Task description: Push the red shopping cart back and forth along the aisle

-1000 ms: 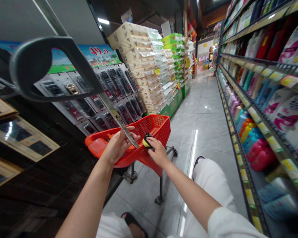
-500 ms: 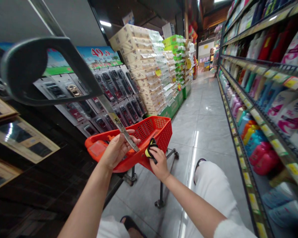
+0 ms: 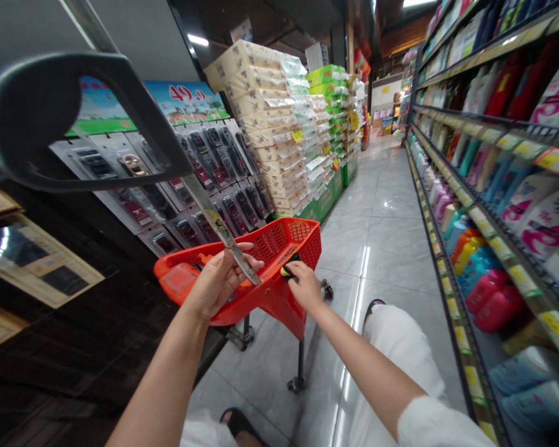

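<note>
A small red shopping cart (image 3: 270, 304) with lattice sides stands in front of me. Its bare metal bar (image 3: 217, 230) slants up to a dark grey loop handle (image 3: 135, 124). My left hand (image 3: 218, 279) is at the bar's lower end, fingers loosely curled around it, some fingertips showing on the right. Just above the basket's near rim, my right hand (image 3: 304, 285) grips a small black-and-yellow object (image 3: 289, 268), perhaps a tape measure, mostly covered by the fingers. Inside the basket, what lies behind my left hand is hidden.
On the right, a long shelf (image 3: 475, 211) carries bottles and packs. At left, packaged belts (image 3: 205, 155) hang on a rack near framed boxes (image 3: 51, 261). Stacked tissue packs (image 3: 270, 124) line the aisle. My white-clad knee (image 3: 400, 347) is right of the cart, over grey tile floor (image 3: 372, 242).
My right hand has moved slightly up and right along the basket rim with the black-and-yellow object, which shows less now. My left hand remains at the bar.
</note>
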`<state>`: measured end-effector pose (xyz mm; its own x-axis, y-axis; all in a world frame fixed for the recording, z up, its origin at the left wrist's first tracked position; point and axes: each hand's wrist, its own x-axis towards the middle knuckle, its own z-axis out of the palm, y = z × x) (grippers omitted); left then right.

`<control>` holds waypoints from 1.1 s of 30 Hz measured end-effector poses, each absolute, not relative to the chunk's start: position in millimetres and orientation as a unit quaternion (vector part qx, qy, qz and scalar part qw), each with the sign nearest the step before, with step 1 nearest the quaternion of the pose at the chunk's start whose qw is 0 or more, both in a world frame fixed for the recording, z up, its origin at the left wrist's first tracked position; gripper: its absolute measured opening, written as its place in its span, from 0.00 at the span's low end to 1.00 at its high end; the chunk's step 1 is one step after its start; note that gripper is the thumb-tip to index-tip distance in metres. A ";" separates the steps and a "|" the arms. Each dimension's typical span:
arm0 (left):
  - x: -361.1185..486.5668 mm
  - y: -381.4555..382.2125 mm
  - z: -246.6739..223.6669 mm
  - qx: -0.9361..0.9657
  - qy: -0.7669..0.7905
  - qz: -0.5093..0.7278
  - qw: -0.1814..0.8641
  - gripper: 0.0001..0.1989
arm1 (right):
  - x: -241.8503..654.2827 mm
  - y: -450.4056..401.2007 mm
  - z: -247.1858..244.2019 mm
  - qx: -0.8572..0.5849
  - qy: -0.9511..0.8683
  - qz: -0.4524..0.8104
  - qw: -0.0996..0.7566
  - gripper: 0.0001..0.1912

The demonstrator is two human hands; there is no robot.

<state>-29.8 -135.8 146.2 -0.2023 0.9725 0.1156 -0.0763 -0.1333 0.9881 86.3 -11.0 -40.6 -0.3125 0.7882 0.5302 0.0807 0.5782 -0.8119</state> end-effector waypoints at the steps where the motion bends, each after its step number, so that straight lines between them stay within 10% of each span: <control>1: -28.6 -135.1 146.7 0.455 0.493 0.601 0.436 0.23 | 85.0 -27.8 -38.6 -0.268 -0.734 0.353 0.515 0.26; 33: -31.1 -136.9 143.3 0.464 0.499 0.591 0.431 0.24 | 51.0 18.5 -135.1 -0.405 -0.496 0.508 0.576 0.12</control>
